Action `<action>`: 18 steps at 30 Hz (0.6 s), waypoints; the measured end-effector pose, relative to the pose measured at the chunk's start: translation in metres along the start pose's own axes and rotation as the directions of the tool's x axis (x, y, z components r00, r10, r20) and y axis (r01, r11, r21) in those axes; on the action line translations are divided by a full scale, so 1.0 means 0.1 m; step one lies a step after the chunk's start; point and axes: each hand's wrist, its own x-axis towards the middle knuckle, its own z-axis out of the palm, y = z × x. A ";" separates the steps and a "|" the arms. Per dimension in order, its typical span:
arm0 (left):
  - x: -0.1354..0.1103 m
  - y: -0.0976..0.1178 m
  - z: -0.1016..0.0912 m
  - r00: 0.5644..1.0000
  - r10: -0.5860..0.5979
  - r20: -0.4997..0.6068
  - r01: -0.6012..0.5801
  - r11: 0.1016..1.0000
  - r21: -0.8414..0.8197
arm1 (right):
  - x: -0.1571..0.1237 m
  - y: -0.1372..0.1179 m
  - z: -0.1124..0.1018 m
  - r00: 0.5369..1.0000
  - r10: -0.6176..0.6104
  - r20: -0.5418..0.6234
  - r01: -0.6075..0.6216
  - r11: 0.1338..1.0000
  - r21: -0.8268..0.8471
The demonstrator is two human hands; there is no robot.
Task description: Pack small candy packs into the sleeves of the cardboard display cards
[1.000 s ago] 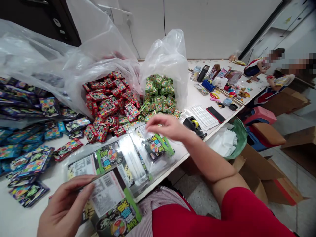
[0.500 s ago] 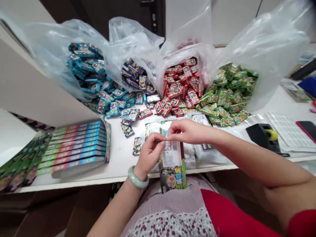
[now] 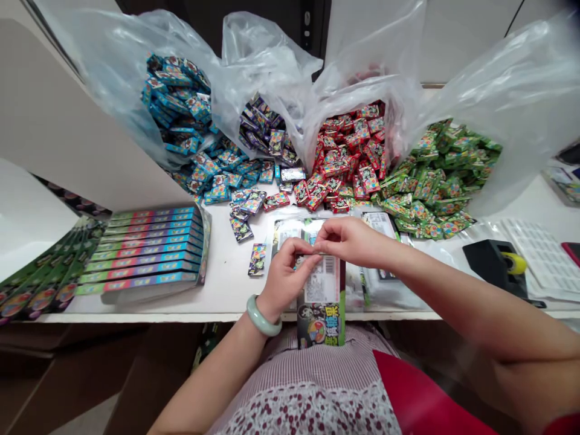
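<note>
My left hand (image 3: 286,273) and my right hand (image 3: 348,241) both pinch the top edge of a printed clear packet (image 3: 322,300) with a barcode label, held upright at the table's front edge. A green bangle (image 3: 261,318) sits on my left wrist. Beneath the hands lie more flat clear packets (image 3: 381,279) on the white table (image 3: 222,290). Behind them, small candy boxes spill from open plastic bags: blue (image 3: 181,109), purple (image 3: 265,130), red (image 3: 348,154) and green (image 3: 435,175).
A stack of filled long packs (image 3: 149,251) lies to the left, with more green-edged packs (image 3: 40,275) fanned beside it. A black tape dispenser (image 3: 496,266), a white sticker sheet (image 3: 539,257) and a phone (image 3: 571,251) are on the right.
The view swung left from the room's right side to the table front. My right hand came in from the table packets to join my left on the held packet's top edge.
</note>
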 end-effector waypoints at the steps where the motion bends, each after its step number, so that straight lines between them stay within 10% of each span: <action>1: 0.00 0.00 0.00 1.000 0.010 -0.019 -0.010 1.000 0.026 | 0.01 0.00 0.00 1.000 0.020 0.009 -0.021 0.999 0.030; 5: -0.02 0.04 -0.02 0.995 0.072 -0.064 -0.060 0.982 0.177 | 0.06 0.07 0.01 0.962 0.216 0.167 -0.254 0.930 0.264; 8: 0.00 0.08 -0.04 0.995 0.095 0.035 -0.101 0.951 0.293 | 0.10 0.17 0.06 0.835 0.345 0.428 -0.521 0.747 0.413; 13: 0.14 0.16 -0.04 0.997 -0.002 0.071 -0.021 0.946 0.323 | 0.18 0.39 0.00 0.747 0.206 0.631 -0.595 0.630 0.499; 15: 0.17 0.16 -0.13 0.996 -0.069 0.056 0.045 0.933 0.358 | 0.16 0.51 -0.22 0.827 0.172 0.535 -0.443 0.784 0.434; 18: 0.16 0.04 -0.44 0.974 -0.143 -0.178 0.207 0.879 0.429 | 0.04 0.79 -0.80 0.959 0.272 -0.085 -0.273 0.962 -0.002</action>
